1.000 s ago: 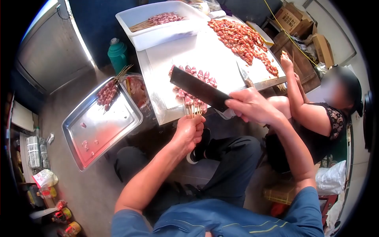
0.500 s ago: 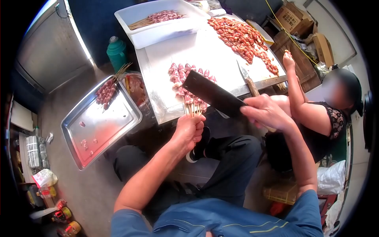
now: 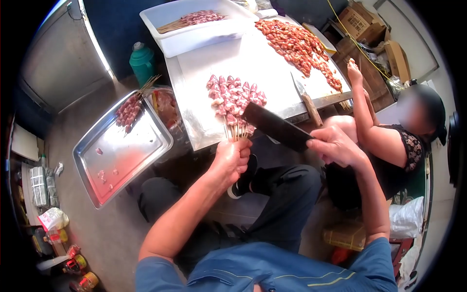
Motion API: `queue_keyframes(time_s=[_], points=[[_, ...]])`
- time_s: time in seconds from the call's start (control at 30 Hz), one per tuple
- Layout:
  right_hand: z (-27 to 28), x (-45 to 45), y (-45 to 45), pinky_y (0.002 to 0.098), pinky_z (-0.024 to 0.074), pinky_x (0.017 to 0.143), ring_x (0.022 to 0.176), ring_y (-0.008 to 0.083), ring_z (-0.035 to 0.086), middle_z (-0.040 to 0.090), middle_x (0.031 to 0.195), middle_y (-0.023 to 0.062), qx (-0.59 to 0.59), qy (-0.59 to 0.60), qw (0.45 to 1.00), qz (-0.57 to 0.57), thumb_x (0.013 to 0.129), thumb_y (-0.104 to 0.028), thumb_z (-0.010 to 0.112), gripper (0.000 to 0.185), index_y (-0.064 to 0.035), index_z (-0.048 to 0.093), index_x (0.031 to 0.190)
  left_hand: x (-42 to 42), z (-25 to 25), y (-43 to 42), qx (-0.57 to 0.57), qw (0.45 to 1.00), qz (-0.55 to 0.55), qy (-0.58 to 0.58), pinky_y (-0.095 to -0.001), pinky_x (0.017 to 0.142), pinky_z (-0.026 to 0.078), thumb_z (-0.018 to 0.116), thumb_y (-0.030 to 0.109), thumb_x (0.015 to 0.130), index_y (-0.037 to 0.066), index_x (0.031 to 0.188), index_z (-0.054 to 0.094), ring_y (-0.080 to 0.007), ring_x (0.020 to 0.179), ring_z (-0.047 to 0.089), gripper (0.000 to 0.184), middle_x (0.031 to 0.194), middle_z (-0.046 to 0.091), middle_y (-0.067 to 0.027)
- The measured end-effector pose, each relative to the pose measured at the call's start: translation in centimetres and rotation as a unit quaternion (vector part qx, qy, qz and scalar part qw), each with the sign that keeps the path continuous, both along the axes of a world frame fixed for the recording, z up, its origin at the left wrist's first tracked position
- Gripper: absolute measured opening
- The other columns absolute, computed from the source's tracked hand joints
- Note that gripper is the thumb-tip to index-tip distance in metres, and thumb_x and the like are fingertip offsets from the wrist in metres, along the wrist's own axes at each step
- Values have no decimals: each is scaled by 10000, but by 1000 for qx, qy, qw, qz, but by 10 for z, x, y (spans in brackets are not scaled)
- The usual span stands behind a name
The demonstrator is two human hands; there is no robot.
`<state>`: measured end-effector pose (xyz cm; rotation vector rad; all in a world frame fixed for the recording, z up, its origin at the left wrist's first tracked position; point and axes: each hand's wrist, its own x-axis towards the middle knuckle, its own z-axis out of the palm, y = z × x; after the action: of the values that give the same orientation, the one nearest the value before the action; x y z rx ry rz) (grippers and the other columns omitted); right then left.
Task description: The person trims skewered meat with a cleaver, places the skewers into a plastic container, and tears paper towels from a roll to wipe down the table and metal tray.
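My left hand [image 3: 232,158] is closed round the stick ends of several meat skewers [image 3: 234,100], whose meat lies at the front edge of the white board [image 3: 194,80]. My right hand [image 3: 338,146] grips the handle end of a dark cleaver [image 3: 277,126]. The blade's far end is just right of the skewered meat and partly overlaps its lower right side in view. A knife with a wooden handle [image 3: 310,108] rests at the table edge, beyond my right hand. Loose red meat pieces [image 3: 296,44] are heaped at the board's far right.
A white tub [image 3: 204,41] with skewers stands at the back. To the left, a metal tray [image 3: 121,160] holds a skewer bundle [image 3: 129,113] beside a green flask [image 3: 142,65]. Another person [image 3: 389,141] sits at the right, a hand raised near the table. Boxes [image 3: 360,22] are stacked behind.
My right hand and the cleaver have moved right and down, uncovering more of the skewered meat and the wooden-handled knife. My left hand keeps its hold on the sticks.
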<state>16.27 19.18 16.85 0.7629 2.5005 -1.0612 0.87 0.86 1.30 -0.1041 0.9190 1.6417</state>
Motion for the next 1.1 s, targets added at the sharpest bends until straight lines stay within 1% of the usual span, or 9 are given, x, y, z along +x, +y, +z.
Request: queue_keyframes(time_s=[0.17,0.33,0.4,0.6,0.67,0.87,0.93,1.0,1.1], points=[[-35,-14,-15,215,393,425,472,61,511,532,581,-2,-94,127,983,-89,936,-226,567,320,-24,545,688,-5,-2,0,13,999,-11,-32,-224,358,169,533,105,926,61,865,507,-50,399,244,80,556,326,52],[-74,0,-26,224,412,438,477,72,519,532,580,9,-131,126,978,-107,944,-234,550,338,-22,526,680,-3,-2,0,6,1000,0,-28,-222,354,174,520,105,942,59,870,506,-48,397,245,86,554,332,51],[-67,11,-31,216,405,461,487,65,512,536,590,1,-140,99,978,-123,959,-211,550,308,-47,530,700,-2,-2,1,5,1000,-1,-25,-220,352,178,515,106,948,58,873,504,-48,396,246,90,555,336,50],[-59,32,-20,213,403,465,486,69,513,534,586,3,-93,99,985,-106,956,-204,541,314,-47,528,685,-1,-7,1,18,999,5,-28,-217,349,191,510,115,955,58,876,505,-50,397,255,98,560,348,45],[-50,16,-20,217,400,460,484,73,515,537,599,1,-95,129,981,-106,962,-210,539,326,-44,524,682,-1,-6,2,12,1000,3,-21,-219,350,186,517,124,958,59,877,506,-51,399,254,104,562,346,44],[-38,-53,-16,252,411,442,463,104,523,525,568,32,-9,172,985,-1,961,-256,515,365,9,535,711,-2,-4,1,3,1000,-1,-9,-223,357,174,512,115,955,60,880,503,-50,404,250,93,567,342,46],[-37,-63,-21,276,431,443,466,122,542,534,575,47,23,90,996,18,959,-260,511,371,30,532,730,-1,-2,0,5,1000,-1,-11,-223,357,174,511,115,955,58,884,500,-50,405,249,92,568,339,47],[-28,-52,-17,277,452,443,474,129,561,544,585,55,15,77,997,28,957,-260,513,368,40,528,745,-2,0,-1,9,1000,2,-14,-222,358,173,510,114,955,56,888,498,-49,406,248,90,569,336,49],[-4,-23,-9,256,464,442,481,124,569,550,592,54,25,-12,1000,10,958,-259,518,361,33,528,746,-1,1,-2,1,1000,3,-12,-221,358,171,512,114,955,53,893,493,-48,406,243,90,568,327,51]])
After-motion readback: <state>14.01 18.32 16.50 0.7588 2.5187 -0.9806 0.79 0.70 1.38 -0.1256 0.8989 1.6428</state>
